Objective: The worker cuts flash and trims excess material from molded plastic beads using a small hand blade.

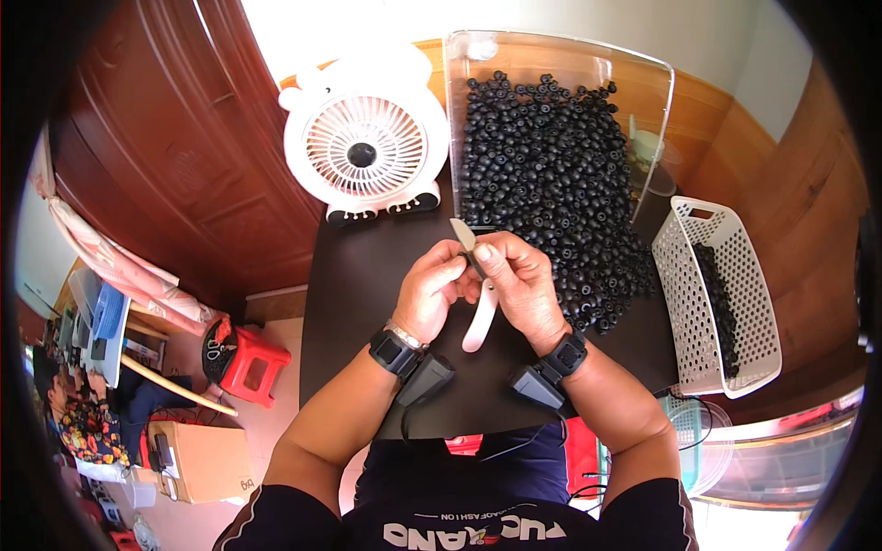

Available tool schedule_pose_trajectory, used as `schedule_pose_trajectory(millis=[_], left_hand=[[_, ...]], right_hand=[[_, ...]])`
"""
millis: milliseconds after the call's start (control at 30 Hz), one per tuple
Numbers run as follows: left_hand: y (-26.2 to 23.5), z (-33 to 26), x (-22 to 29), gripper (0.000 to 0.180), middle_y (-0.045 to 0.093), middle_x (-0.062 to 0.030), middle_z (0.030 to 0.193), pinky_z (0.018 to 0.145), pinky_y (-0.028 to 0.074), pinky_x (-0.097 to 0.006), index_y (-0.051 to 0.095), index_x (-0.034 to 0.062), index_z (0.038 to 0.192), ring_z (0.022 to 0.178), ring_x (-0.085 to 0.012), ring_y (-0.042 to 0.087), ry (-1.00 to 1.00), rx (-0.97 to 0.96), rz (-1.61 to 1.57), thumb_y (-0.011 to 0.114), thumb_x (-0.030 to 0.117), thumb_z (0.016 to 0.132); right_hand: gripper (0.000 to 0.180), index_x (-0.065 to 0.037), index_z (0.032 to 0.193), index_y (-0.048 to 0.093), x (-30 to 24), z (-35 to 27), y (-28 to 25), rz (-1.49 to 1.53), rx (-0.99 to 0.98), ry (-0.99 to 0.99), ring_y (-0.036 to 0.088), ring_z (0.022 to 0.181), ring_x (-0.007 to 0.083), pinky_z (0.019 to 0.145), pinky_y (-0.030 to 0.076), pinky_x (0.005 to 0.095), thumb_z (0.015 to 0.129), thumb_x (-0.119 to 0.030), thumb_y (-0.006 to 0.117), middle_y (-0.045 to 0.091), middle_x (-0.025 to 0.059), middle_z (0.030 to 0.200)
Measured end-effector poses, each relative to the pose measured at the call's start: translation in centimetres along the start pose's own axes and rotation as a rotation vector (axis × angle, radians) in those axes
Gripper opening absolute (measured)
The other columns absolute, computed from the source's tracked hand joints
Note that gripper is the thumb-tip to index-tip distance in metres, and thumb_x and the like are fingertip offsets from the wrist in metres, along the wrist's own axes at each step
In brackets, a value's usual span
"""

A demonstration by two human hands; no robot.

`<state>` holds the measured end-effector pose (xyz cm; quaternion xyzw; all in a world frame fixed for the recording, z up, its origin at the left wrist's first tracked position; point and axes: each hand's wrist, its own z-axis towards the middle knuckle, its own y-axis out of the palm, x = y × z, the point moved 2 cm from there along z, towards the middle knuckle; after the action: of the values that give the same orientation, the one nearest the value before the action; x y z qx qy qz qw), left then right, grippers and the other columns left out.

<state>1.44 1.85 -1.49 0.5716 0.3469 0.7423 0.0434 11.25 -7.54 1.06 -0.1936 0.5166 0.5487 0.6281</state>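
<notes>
Both of my hands meet over the dark table, in front of a heap of small black round parts (560, 184). My right hand (522, 285) is closed on a small knife with a pale curved handle (480, 321); its short blade (463, 234) points up and away from me. Pinched fingers of my left hand (427, 289) come against the blade side. Between the two thumbs shows a small black piece (475, 265), mostly covered by the fingers. Each wrist wears a dark strap with a box-shaped device.
The heap spills from a clear bin (671, 101) lying open toward me on the table (358, 275). A white animal-shaped fan (303, 151) stands at the far left. At right, a white perforated basket (675, 303) holds more black parts. A red stool (257, 367) and a cardboard box (216, 459) are on the left floor.
</notes>
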Motion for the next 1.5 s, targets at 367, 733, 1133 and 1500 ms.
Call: schedule_pose_trajectory(millis=[367,733,1133,1500], left_hand=[[-0.1,0.4,1.0,0.018,0.059,-0.0041,0.085,0.066,0.044,-0.025,0.055,0.0033,0.101,0.073,-0.012,0.055,-0.034,0.029,0.213,0.052,0.018,0.09],[0.6,-0.1,0.2,0.018,0.06,-0.0011,0.08,0.06,0.042,-0.021,0.058,0.0028,0.096,0.068,-0.0079,0.054,0.078,0.126,0.391,0.055,0.02,0.091],[-1.2,1.1,0.1,0.02,0.052,-0.0004,0.067,0.051,0.04,-0.024,0.055,0.0058,0.085,0.056,-0.012,0.053,0.057,0.174,0.419,0.052,0.025,0.089],[-1.7,1.6,-1.2,0.019,0.051,-0.0023,0.062,0.046,0.041,-0.026,0.053,0.0058,0.074,0.053,-0.0157,0.054,-0.04,0.157,0.355,0.05,0.021,0.084]], right_hand=[[0.021,-0.001,0.09,0.06,-0.2,0.4,-0.1,-0.001,-0.048,0.01,0.056,0.062,0.011,0.056,0.046,0.0237,0.094,-0.021,0.055,0.059,0.0035,0.077],[0.022,-0.001,0.093,0.062,0.7,-0.1,-0.7,0.004,-0.022,0.059,0.057,0.066,0.0115,0.062,0.048,0.0244,0.094,-0.022,0.056,0.061,0.0036,0.083],[0.024,-0.006,0.08,0.061,0.6,1.6,-1.7,-0.168,0.126,0.031,0.059,0.064,0.0086,0.057,0.044,0.0219,0.093,-0.026,0.058,0.068,0.0049,0.082],[0.024,-0.007,0.09,0.062,1.2,2.0,-5.2,-0.259,0.26,-0.005,0.058,0.062,0.0102,0.059,0.049,0.0234,0.094,-0.029,0.054,0.066,0.006,0.08]])
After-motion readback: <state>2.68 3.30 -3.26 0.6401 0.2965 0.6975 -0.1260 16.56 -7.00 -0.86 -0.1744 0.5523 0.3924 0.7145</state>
